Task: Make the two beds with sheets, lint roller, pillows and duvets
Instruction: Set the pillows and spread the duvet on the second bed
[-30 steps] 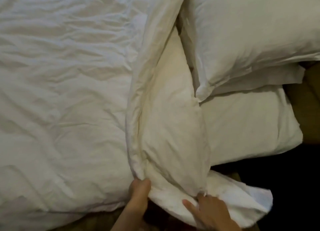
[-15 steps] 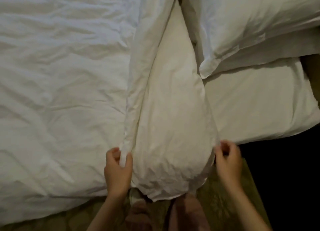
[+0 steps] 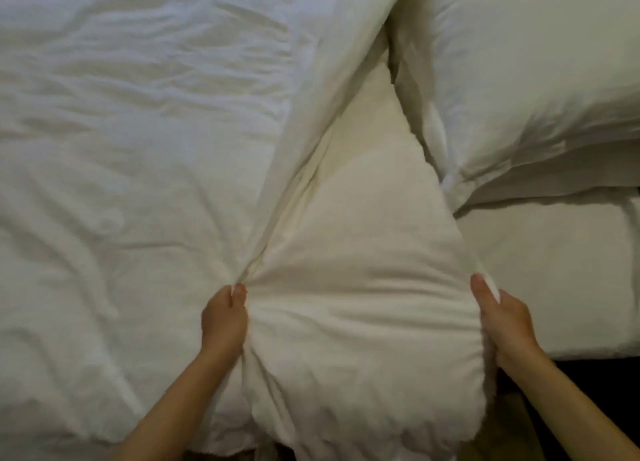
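A white duvet (image 3: 121,183) covers the left part of the bed, its top end folded back into a cream band (image 3: 360,287) running from the centre toward me. My left hand (image 3: 223,322) pinches the crease where the fold meets the flat duvet. My right hand (image 3: 502,318) grips the fold's right edge. The cloth is stretched between the two hands. Two white pillows lie stacked at the upper right: the top pillow (image 3: 519,62) rests on the lower pillow (image 3: 561,173). Below them the white sheet (image 3: 554,270) shows.
The mattress edge (image 3: 588,351) runs along the lower right, with dark floor (image 3: 606,391) beyond it. The duvet hangs over the near side of the bed between my forearms.
Both hands have moved apart and up the bed, spreading the folded-back band wider and tighter. The view has shifted closer to the bed.
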Available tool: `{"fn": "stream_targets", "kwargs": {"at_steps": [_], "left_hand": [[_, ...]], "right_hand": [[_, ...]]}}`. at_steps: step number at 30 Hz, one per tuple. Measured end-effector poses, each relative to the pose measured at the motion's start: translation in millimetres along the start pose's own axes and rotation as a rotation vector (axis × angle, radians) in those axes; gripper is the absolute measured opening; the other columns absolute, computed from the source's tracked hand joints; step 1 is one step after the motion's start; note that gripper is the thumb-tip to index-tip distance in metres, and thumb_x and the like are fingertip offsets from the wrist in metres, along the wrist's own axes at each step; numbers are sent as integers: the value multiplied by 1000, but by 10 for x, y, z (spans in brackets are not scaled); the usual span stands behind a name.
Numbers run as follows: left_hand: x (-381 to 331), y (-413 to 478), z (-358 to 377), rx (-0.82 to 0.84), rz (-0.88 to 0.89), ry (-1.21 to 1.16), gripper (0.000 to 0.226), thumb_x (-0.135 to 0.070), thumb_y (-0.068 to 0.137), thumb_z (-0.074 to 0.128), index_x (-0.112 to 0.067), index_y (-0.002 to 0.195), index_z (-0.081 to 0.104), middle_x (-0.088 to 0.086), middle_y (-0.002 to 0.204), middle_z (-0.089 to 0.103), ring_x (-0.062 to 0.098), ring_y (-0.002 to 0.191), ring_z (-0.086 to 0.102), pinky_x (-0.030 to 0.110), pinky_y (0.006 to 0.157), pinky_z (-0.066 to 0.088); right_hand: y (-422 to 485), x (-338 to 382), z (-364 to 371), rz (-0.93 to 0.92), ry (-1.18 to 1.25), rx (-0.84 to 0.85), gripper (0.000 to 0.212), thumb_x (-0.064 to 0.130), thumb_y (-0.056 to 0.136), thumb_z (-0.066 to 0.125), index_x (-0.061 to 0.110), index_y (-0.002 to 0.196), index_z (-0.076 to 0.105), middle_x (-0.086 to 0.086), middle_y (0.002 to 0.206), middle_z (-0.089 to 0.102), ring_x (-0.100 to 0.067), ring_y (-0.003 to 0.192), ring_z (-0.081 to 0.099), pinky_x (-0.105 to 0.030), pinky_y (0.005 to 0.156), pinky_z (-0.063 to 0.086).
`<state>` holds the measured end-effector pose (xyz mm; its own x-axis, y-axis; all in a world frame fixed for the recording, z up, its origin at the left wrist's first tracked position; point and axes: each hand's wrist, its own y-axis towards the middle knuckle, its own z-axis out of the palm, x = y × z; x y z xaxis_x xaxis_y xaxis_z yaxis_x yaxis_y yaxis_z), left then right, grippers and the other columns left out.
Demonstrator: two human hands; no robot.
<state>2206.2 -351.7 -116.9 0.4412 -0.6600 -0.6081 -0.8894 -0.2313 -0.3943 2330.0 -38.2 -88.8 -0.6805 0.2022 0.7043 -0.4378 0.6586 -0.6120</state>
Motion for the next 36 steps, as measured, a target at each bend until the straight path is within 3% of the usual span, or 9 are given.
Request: {"fn": "stream_targets", "kwargs": {"at_steps": [4,8,12,15,19,23,27,31,36], "left_hand": [[39,116,389,-27,-170,-8,39,-23,101,34,6,111,58,27,117,58,39,108,55,39,90,41],[58,60,397,-74,-87,-4,43,-27,102,31,6,110,57,28,117,57,40,109,53,38,89,39],[-29,-56,260,-156,13,-3,50,-29,103,29,10,109,60,31,115,59,41,108,54,40,88,40],[-24,-87,-109,-267,69,-22,49,-35,102,34,4,113,61,33,113,59,44,102,58,47,88,45],[-101,-84,-573,-308,-32,-116,54,-50,97,34,-8,121,57,23,109,60,48,91,59,58,81,49],[-195,-17,-663,-244,-62,-123,50,-43,100,34,-4,119,59,25,115,59,42,100,57,53,87,48],[-111,109,-761,-217,-77,-191,45,-38,101,35,-4,116,61,22,117,60,36,105,55,46,92,44],[-35,36,-1063,-155,-86,-256,44,-37,99,38,-4,118,61,24,121,59,40,112,54,46,95,41],[412,65,-1504,-61,-89,-133,100,-90,65,38,-10,120,63,16,129,57,31,125,48,41,105,33]], "right_hand": [[374,-141,-43,112,-227,60,44,44,94,49,4,98,66,-20,120,62,-32,102,57,-41,96,43],[556,17,-18,278,142,278,71,63,92,28,7,126,55,-13,122,62,-30,108,58,-41,85,47],[459,305,342,330,188,540,48,58,90,45,20,96,73,-5,89,73,-21,77,69,-32,65,51],[427,363,279,286,293,635,42,50,91,50,20,84,79,-5,89,74,-21,76,72,-32,66,53],[395,327,127,271,430,653,40,46,93,47,19,99,76,-5,99,74,-22,84,72,-33,66,56],[376,318,287,293,317,547,53,54,93,41,10,107,66,-8,85,74,-26,84,67,-36,66,47],[339,363,526,260,331,500,43,49,92,46,19,118,64,-7,103,72,-28,99,64,-40,75,48],[162,504,708,270,286,624,42,52,93,43,24,112,69,-8,110,70,-30,100,66,-42,80,49],[21,664,770,132,28,403,32,35,92,53,7,102,65,-10,88,74,-27,79,70,-36,67,49]]}}
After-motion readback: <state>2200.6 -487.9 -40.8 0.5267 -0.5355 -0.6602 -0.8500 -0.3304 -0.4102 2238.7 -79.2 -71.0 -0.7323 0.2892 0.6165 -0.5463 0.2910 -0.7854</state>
